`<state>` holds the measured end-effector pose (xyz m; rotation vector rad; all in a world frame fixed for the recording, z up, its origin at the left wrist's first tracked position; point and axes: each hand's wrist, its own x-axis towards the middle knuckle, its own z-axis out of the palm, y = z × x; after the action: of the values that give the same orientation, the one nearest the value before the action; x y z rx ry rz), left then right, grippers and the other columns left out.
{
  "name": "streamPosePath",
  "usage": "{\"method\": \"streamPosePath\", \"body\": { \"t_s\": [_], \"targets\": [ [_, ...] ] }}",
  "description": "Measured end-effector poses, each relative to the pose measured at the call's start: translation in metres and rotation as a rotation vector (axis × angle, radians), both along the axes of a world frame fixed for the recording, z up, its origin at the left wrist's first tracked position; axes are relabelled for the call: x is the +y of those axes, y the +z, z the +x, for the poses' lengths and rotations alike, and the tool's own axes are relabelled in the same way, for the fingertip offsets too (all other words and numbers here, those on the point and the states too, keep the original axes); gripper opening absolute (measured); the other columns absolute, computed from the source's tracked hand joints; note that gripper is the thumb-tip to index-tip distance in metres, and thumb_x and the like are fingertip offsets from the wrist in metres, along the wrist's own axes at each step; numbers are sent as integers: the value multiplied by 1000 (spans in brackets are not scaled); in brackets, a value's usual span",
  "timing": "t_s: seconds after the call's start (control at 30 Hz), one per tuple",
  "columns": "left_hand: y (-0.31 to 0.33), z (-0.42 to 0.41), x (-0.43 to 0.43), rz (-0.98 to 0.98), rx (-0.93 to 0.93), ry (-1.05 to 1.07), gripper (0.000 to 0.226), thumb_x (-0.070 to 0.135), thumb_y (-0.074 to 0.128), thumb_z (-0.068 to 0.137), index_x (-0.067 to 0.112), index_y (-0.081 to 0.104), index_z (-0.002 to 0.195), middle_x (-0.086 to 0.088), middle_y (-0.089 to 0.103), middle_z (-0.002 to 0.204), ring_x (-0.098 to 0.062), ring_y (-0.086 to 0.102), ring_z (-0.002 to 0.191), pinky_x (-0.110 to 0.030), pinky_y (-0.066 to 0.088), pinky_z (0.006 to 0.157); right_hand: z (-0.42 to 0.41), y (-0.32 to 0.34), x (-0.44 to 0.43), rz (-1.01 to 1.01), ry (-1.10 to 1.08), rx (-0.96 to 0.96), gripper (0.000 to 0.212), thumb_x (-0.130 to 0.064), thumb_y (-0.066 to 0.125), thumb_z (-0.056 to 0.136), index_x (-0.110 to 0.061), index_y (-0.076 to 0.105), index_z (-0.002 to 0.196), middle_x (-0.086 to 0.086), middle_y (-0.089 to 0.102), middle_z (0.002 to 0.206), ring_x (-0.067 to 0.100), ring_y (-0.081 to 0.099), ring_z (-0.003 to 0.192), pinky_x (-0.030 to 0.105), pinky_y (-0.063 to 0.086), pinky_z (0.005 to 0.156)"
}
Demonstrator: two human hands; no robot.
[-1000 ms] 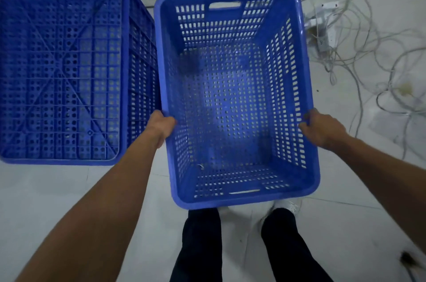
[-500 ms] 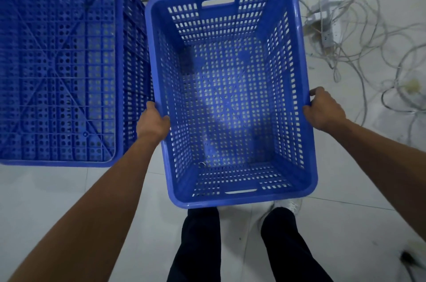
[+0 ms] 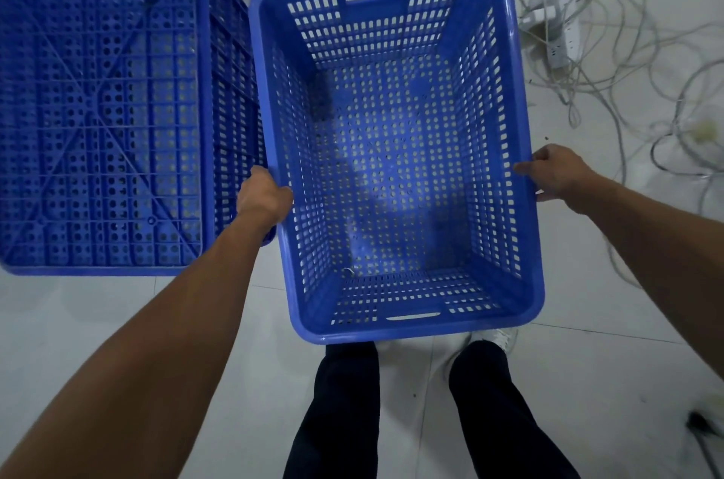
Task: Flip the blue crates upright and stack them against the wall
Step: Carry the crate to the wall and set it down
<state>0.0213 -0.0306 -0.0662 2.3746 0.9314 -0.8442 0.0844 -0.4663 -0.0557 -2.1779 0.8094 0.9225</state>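
An upright blue perforated crate (image 3: 395, 149) with its open side up fills the middle of the head view, above my feet. My left hand (image 3: 264, 196) grips its left rim and my right hand (image 3: 556, 175) grips its right rim, both about halfway along the long sides. A second blue crate (image 3: 102, 102) lies upside down on the floor at the left, its ribbed bottom facing up, close beside the held crate.
A tangle of pale cables (image 3: 627, 67) and a white power strip (image 3: 560, 35) lie on the light tiled floor at the upper right. My legs in dark trousers (image 3: 411, 412) stand just below the held crate.
Both hands have slid further forward along the upright crate's rims, and the crate now sits slightly higher and closer in view. The overturned crate has not moved on the floor.
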Motion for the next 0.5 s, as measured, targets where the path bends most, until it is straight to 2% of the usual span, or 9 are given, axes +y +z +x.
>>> {"method": "streamPosePath", "body": {
  "t_s": [0.1,0.17,0.27,0.33,0.4,0.5],
  "targets": [
    [3,-5,-2,6,-6,-15,38,21,60,93,4,45,124,-13,59,104,-30,60,86,-44,55,71,-14,4,-2,-65,31,-26,30,-37,68,86,-12,53,95,9,63,101,29,66,88,49,59,78],
    [6,-11,-6,21,-24,-19,38,19,58,94,3,44,126,-11,56,100,-26,56,79,-39,47,62,-27,7,-3,-127,51,-77,34,-44,67,85,-13,54,90,9,63,93,29,64,85,48,56,79],
    [20,-21,-10,22,-41,3,42,18,55,96,3,40,132,-9,54,94,-20,51,67,-38,43,60,-43,22,1,-230,101,-199,42,-55,60,86,-16,49,74,5,57,73,28,56,72,37,44,64],
    [38,-22,-13,4,-49,17,43,18,53,97,4,38,135,-4,50,84,-19,49,64,-39,43,60,-49,40,5,-320,120,-344,43,-55,53,89,-14,50,75,1,52,68,26,51,65,33,35,59],
    [65,-19,-16,-19,-56,12,41,18,52,98,2,40,133,-2,46,79,-20,49,64,-39,44,60,-54,69,6,-363,80,-454,40,-51,50,92,-13,49,78,-2,50,68,24,48,63,32,32,59],
    [113,-15,-23,-81,-85,-7,39,17,51,96,-3,44,129,-2,45,75,-19,44,60,-36,41,55,-58,119,-2,-389,82,-480,38,-49,49,95,-12,48,84,4,54,79,24,48,69,34,35,62]
  ]
}}
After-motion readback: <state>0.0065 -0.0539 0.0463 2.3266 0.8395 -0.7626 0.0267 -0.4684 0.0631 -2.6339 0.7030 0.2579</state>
